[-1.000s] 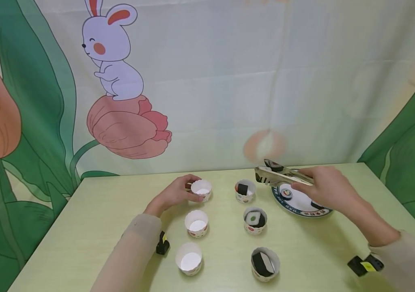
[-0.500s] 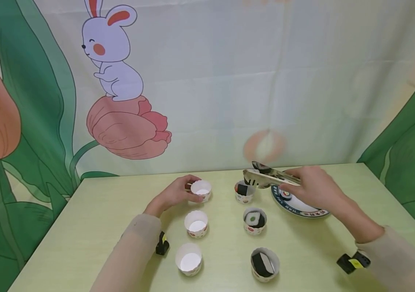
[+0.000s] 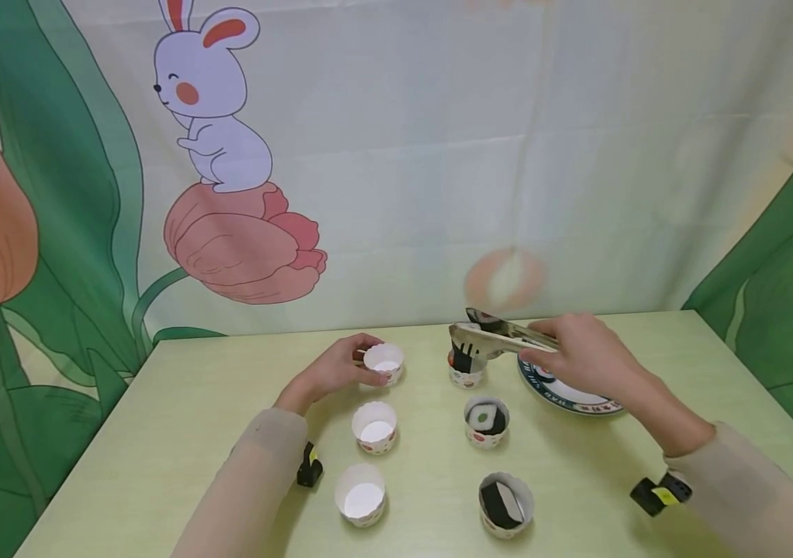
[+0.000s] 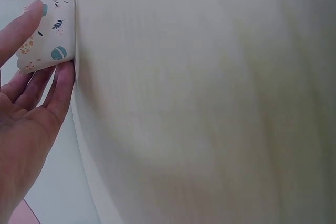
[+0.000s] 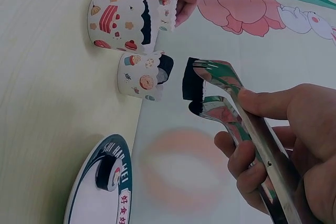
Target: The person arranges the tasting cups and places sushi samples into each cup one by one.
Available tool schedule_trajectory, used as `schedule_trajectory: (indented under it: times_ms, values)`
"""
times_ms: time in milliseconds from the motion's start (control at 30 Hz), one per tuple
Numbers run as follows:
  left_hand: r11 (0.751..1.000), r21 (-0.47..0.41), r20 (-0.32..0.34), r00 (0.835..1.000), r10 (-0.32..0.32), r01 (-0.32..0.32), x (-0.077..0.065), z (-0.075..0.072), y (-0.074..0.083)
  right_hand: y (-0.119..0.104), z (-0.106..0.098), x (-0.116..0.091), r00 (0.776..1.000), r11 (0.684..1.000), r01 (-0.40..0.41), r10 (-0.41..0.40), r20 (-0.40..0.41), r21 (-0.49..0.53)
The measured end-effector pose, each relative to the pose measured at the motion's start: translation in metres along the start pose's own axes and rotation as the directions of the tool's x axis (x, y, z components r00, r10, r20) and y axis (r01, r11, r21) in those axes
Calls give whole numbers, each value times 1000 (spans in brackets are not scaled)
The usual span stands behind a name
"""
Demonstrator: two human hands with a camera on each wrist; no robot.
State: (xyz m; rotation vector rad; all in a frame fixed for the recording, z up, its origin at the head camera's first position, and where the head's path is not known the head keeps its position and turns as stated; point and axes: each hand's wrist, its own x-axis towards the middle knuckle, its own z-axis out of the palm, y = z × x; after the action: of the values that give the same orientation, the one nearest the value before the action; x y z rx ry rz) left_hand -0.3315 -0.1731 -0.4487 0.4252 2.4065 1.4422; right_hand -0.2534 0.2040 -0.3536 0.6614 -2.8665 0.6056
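Fingers of the right hand [image 3: 587, 356] were wrapped round metal tongs [image 5: 264, 153], whose tips pinched a black-wrapped sushi piece [image 5: 192, 80] just above the far right cup [image 5: 135, 77]. Left hand [image 3: 335, 372]: thumb and fingers clamped on the far left cup [image 4: 50, 40]. Nearer stood a middle left cup [image 3: 377, 446] and a near left cup [image 3: 364, 520]. The middle right cup [image 3: 485, 441] and near right cup [image 3: 505, 532] each held sushi [image 3: 485, 418]. Right of the cups, a plate [image 3: 572, 394] bore a sushi roll [image 5: 108, 173].

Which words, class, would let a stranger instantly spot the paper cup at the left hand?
Start at the pale table. Its left row has three empty paper cups. The target cup is the farthest, the only one gripped by the left hand.
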Motion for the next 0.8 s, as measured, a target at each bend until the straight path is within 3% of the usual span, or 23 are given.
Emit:
schedule_trajectory:
  times_ms: [800]
  values:
    - [999, 31, -5, 1000, -7, 7, -2, 0, 3, -20, 15, 13, 997, 997, 78, -78, 13, -22]
